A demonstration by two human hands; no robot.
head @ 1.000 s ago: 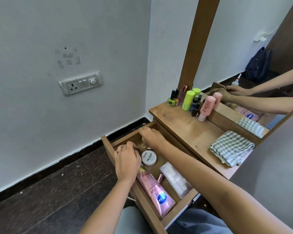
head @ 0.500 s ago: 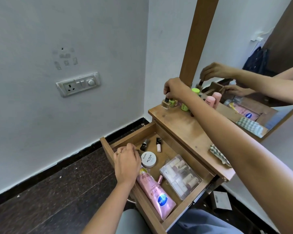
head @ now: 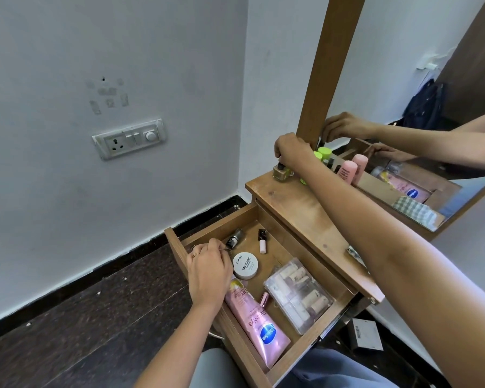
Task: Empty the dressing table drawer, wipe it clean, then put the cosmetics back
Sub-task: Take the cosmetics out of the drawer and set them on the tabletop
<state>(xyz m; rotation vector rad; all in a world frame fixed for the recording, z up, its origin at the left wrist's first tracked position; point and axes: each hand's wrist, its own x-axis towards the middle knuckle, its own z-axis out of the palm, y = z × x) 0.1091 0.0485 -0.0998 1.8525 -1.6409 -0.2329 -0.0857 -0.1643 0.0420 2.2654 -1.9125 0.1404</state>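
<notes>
The wooden drawer (head: 177, 242) stands pulled open below the dressing table top (head: 305, 214). Inside lie a pink lotion tube (head: 259, 323), a white nail polish remover jar (head: 245, 265), a clear plastic box of small bottles (head: 298, 294), a small white-capped tube (head: 262, 242) and a dark little bottle (head: 233, 238). My left hand (head: 207, 271) rests in the drawer's left part, fingers pinched on something small that I cannot make out. At the table's back corner my right hand (head: 290, 151) grips the cap of a beige nail polish bottle (head: 281, 172) that touches the tabletop.
Green-capped and pink bottles (head: 347, 170) stand against the mirror (head: 420, 107) behind my right forearm. A checked cloth shows only as a reflection (head: 415, 210). A wall socket (head: 129, 138) is on the left wall. A small box (head: 366, 333) lies on the dark floor.
My right hand left the drawer, carried a nail polish bottle up and brought it down on the table's back corner. The left hand stayed in the drawer.
</notes>
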